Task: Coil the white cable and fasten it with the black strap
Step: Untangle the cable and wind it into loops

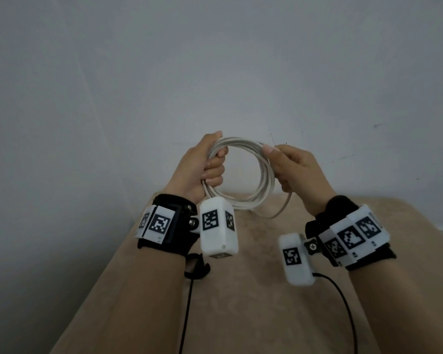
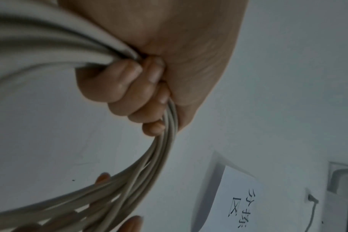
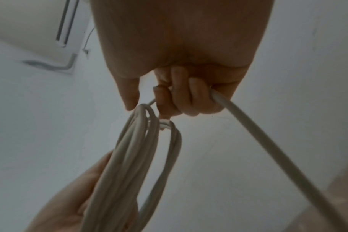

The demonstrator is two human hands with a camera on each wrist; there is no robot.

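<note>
The white cable (image 1: 262,172) hangs as a round coil of several loops, held up in front of the wall above the beige table (image 1: 241,290). My left hand (image 1: 205,162) grips the coil's left side, fingers curled round the bundled strands (image 2: 165,125). My right hand (image 1: 289,164) holds the coil's right side, with the free cable end (image 3: 268,141) running through its curled fingers (image 3: 195,97) and trailing down toward the table (image 1: 279,213). A black strap (image 1: 197,267) lies on the table under my left wrist.
A pale wall (image 1: 215,72) rises just behind the table. Black wires (image 1: 343,302) from the wrist cameras run back over the table. A paper sign (image 2: 242,202) and a wall unit (image 3: 30,23) show in the wrist views.
</note>
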